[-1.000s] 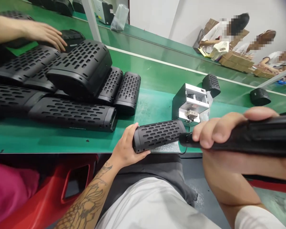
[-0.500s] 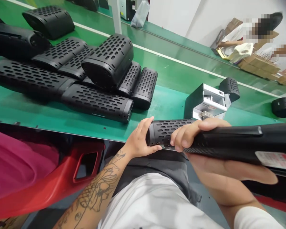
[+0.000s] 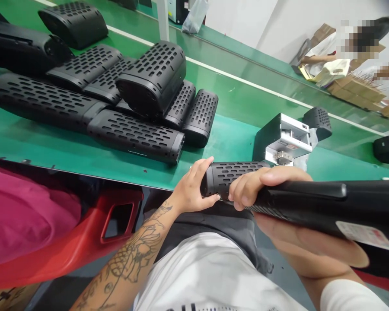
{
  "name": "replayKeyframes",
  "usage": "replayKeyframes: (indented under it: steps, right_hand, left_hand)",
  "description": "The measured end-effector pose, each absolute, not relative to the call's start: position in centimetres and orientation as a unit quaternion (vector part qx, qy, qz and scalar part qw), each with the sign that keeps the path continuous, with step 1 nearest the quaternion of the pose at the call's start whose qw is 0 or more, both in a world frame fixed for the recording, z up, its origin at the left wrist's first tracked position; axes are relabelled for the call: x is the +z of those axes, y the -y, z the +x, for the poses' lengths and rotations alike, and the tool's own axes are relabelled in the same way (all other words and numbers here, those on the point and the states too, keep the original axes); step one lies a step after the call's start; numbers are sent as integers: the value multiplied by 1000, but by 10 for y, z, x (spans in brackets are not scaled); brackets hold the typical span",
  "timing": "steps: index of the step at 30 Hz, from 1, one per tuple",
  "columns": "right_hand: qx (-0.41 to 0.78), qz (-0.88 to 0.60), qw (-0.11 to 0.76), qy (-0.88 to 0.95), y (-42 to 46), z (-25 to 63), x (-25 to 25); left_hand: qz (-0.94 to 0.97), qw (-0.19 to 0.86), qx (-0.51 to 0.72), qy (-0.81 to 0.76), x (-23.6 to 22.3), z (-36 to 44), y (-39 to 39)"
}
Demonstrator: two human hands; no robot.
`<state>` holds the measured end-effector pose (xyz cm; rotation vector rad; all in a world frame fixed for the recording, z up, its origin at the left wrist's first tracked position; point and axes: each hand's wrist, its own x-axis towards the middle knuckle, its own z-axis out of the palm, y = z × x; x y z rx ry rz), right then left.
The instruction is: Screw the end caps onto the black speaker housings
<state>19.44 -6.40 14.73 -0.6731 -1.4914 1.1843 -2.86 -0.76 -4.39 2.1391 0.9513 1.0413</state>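
Surface: we work at a long green surface (image 3: 61, 160) with a white stripe, and a second green run lies beyond it.

Tube: we hold a perforated black tube (image 3: 233, 178) level, just over the near edge of the surface.

Left hand: our left hand (image 3: 194, 185), its forearm tattooed, has its fingers clenched around the tube's left end.

Right hand: our right hand (image 3: 249, 188) grasps a long black handheld tool (image 3: 311, 203) that carries a white label. Its fingers curl over the tool and touch the tube's right end, and where the tool meets the tube is hidden.

Far left: black perforated housings (image 3: 136, 134) lie piled together on the surface.

Right: we see a metal screw feeder (image 3: 283, 140) just beyond the tube, with two black housings (image 3: 388, 149) further right.

Near left: a red plastic seat (image 3: 119, 220) sits beside us under magenta cloth (image 3: 26, 211).

Far right: a co-worker (image 3: 324, 56) sits by cardboard boxes (image 3: 353, 93).
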Motion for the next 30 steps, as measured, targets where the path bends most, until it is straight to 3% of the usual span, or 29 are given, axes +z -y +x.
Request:
replayKeyframes:
  steps: [4,14,30]
  right_hand:
    - [412,-275,612,616,56,177,134]
    - [467,-298,634,539,19,163,130]
    - [528,-213,530,629,29,178,115]
  left_hand:
    - [802,286,388,-353,-42,-28,8]
    - [803,279,397,-347,-45,-27,6]
    - [803,285,405,-331,-47,-30,0]
